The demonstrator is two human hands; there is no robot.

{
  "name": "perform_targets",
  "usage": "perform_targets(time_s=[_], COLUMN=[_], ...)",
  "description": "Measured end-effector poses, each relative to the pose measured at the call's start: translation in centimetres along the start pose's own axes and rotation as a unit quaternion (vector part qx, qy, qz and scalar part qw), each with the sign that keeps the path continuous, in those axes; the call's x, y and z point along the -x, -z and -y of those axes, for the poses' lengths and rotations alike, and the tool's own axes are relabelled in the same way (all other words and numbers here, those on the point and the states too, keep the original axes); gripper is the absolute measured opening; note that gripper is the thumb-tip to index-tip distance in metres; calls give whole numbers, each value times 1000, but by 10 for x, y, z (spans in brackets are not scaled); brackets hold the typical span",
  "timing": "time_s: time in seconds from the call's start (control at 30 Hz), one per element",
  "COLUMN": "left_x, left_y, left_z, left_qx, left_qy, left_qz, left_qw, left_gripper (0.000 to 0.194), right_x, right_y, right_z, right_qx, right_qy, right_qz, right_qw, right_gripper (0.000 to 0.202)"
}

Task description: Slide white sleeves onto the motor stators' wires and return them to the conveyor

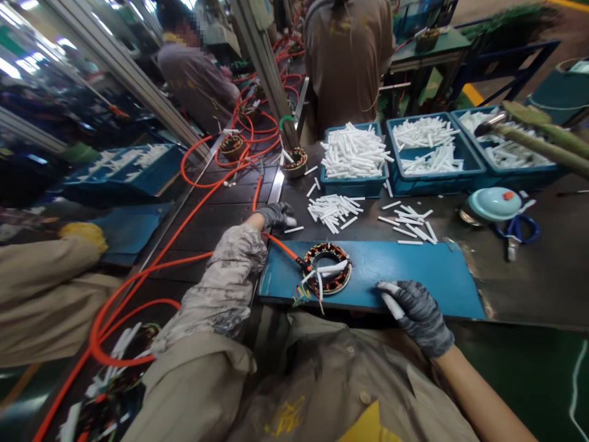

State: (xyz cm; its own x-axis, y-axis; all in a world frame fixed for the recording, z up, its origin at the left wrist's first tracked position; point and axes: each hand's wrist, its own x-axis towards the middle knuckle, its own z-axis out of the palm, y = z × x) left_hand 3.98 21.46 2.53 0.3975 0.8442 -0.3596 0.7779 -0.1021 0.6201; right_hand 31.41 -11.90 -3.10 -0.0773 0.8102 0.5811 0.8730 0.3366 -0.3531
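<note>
My left hand (276,216), in a grey striped glove with pale fingertips, is at the table's left edge beside a loose white tube (293,230). Its fingers are curled together, and whatever may be in them is hidden. At the front edge of the blue mat (414,264), my right hand (416,313) has thumb and forefinger apart, pale at the tips, with nothing visible between them. Between the hands a motor stator (329,268), a ring with copper windings, lies on the mat. White tubes and thin wires cross it, and an orange cable (283,247) runs to its left side.
Beyond the mat are piles of white tubes (334,212) and blue bins (354,185) of tubes. Blue-handled scissors (518,230) and a light-blue lidded container (494,204) stand right. Orange cables (151,264) loop over the left side. Co-workers (350,55) are nearby.
</note>
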Motion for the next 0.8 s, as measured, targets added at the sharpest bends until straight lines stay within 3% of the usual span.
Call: perform_targets(time_s=[0.07,0.17,0.27,0.37,0.47,0.53,0.6,0.7,0.8], left_x=[8,22,43,76,110,125,132,139,150], left_y=[-3,-13,-16,-18,-30,-45,-59,-68,-69], left_z=[6,6,-7,-30,-56,-69,-76,-81,-83], left_qx=[10,48,102,144,81,-6,-80,-155,-247], left_qy=[7,-16,-65,-162,-226,-228,-217,-228,-294], left_qz=[30,30,-7,-15,86,152,180,124,-3], left_qw=[999,998,993,976,967,962,956,953,923], left_gripper=[55,62,65,55,40,37,42,45,28], right_x=[-6,-23,-43,-62,-82,-94,-102,-107,-105], right_y=[0,-2,-6,-11,-17,-20,-24,-29,-33], right_z=[0,1,1,-1,-3,-5,-6,-6,-4], right_qx=[-9,-38,-101,-193,-286,-337,-377,-423,-465], right_qy=[-8,-34,-80,-92,-51,-38,-54,-101,-142], right_qz=[2,5,7,48,122,167,197,215,225], right_qw=[1000,999,992,976,949,926,903,874,844], right_gripper=[20,22,24,31,36,35,33,32,32])
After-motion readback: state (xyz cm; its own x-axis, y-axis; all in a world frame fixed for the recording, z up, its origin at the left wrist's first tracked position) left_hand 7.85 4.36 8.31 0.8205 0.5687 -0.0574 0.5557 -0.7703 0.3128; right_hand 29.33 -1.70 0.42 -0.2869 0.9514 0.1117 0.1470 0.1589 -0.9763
